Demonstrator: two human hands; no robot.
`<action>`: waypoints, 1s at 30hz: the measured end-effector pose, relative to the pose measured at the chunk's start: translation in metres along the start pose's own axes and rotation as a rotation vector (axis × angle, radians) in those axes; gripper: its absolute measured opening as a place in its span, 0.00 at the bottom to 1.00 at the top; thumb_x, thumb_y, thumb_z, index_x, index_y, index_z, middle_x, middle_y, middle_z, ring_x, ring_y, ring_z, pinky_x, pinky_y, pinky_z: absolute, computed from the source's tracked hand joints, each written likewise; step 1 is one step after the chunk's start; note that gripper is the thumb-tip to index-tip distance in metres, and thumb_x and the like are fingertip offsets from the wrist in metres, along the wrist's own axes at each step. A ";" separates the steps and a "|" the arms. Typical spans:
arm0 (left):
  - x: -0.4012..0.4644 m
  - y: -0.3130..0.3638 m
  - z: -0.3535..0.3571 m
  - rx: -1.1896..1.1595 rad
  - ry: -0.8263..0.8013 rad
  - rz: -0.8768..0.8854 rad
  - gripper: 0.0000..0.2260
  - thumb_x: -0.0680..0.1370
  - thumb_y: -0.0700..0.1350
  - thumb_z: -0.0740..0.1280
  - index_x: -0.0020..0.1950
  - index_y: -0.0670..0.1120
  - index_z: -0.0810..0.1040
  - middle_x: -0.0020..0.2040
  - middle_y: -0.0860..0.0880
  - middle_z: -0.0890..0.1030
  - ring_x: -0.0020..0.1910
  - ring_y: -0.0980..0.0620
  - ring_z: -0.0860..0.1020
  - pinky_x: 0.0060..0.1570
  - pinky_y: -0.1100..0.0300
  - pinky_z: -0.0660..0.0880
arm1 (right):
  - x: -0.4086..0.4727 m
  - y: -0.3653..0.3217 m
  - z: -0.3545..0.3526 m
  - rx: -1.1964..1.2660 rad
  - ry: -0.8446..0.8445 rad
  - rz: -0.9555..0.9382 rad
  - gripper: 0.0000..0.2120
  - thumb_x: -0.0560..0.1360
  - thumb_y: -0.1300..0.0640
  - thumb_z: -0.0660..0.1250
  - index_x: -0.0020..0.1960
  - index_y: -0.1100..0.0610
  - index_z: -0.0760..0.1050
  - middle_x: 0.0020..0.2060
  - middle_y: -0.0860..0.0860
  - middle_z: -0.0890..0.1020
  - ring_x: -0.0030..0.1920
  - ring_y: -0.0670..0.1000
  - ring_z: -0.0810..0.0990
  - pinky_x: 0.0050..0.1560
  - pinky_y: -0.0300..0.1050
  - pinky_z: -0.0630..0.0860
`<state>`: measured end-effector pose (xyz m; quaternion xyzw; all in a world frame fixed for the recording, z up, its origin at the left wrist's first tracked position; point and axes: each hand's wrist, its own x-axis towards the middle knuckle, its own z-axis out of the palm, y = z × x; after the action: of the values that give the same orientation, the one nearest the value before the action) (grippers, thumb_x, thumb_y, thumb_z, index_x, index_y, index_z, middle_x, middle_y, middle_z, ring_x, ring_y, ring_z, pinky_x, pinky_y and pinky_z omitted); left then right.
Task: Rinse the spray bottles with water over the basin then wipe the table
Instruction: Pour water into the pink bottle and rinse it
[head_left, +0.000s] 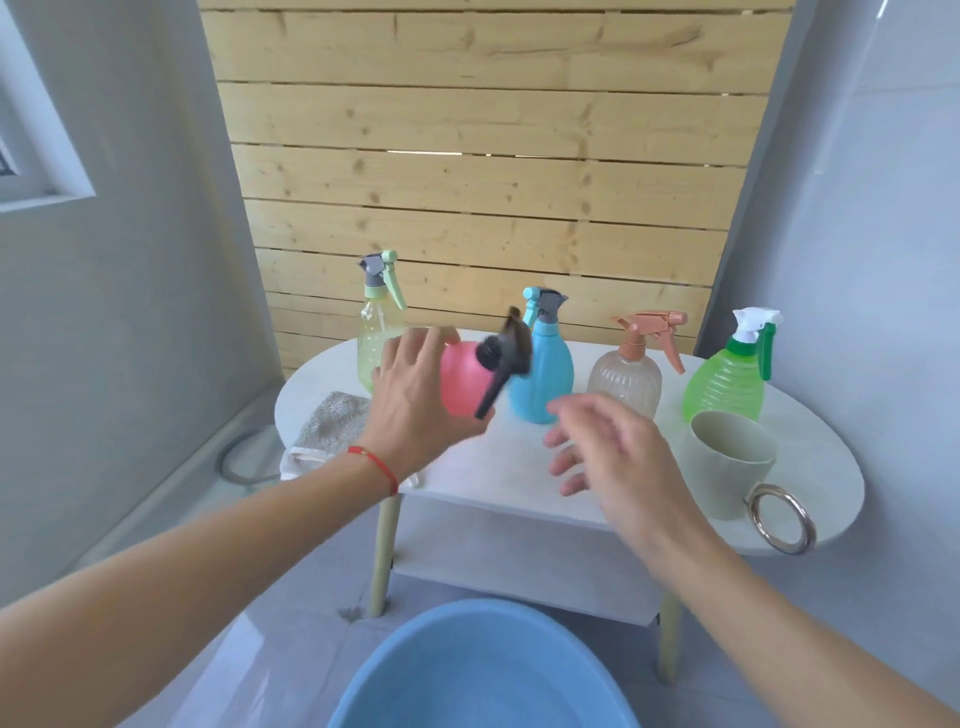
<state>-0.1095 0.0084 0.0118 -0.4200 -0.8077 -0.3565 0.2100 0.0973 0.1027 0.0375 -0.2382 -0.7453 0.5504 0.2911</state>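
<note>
From the head camera, a white oval table (519, 467) stands against a wall of pale wooden planks (478, 171), and everything else can be placed from it. The person's left hand (415, 405) is raised above the left part of the table, its fingers wrapped around a pink spray bottle (462, 379). That bottle is tilted, with its dark grey spray head (506, 353) pointing to the right and the trigger hanging down; the head is blurred. A thin red string bracelet (376, 465) circles the left wrist.

The right hand (618, 452) hovers over the middle of the table with its fingers spread and loose, holding nothing and touching nothing.

Four more bottles stand upright along the back edge of the table. A pale yellow bottle (376, 338) is at the far left, partly behind the left hand. A blue bottle (543, 374) stands just right of the pink one. A clear ribbed bottle (626, 376) with a peach spray head is next, and a green bottle (727, 382) with a white and green head is at the right end.

A grey-green cup (727, 467) sits at the table's right front, with a metal ring (782, 517) at its base. A grey cloth (332, 426) lies on the left edge of the table. Below the table's front, on the grey floor, is a blue basin (483, 670), well apart from the pink bottle. A lower shelf (519, 566) sits beneath the tabletop.
</note>
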 end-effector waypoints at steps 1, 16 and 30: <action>-0.012 0.003 -0.012 0.036 -0.011 0.084 0.32 0.63 0.60 0.77 0.62 0.51 0.71 0.56 0.50 0.73 0.55 0.44 0.72 0.53 0.50 0.72 | 0.001 -0.010 0.002 0.163 -0.032 0.115 0.15 0.84 0.48 0.60 0.56 0.56 0.81 0.46 0.58 0.86 0.39 0.52 0.83 0.42 0.49 0.81; -0.107 -0.010 -0.071 0.219 -0.361 0.195 0.30 0.60 0.63 0.69 0.59 0.54 0.74 0.56 0.53 0.73 0.48 0.44 0.73 0.45 0.45 0.75 | -0.016 0.003 0.032 -0.497 -0.467 -0.125 0.06 0.77 0.54 0.74 0.52 0.51 0.79 0.41 0.45 0.85 0.39 0.41 0.83 0.42 0.36 0.76; -0.116 -0.004 -0.075 0.262 -0.372 0.132 0.32 0.58 0.62 0.71 0.60 0.55 0.70 0.57 0.52 0.71 0.50 0.45 0.70 0.46 0.46 0.73 | -0.024 0.009 0.045 0.150 -0.260 0.379 0.08 0.84 0.56 0.63 0.57 0.60 0.70 0.39 0.50 0.78 0.41 0.44 0.82 0.70 0.50 0.75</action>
<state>-0.0448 -0.1107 -0.0141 -0.4997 -0.8426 -0.1506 0.1329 0.0833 0.0585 0.0143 -0.2786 -0.6757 0.6750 0.1010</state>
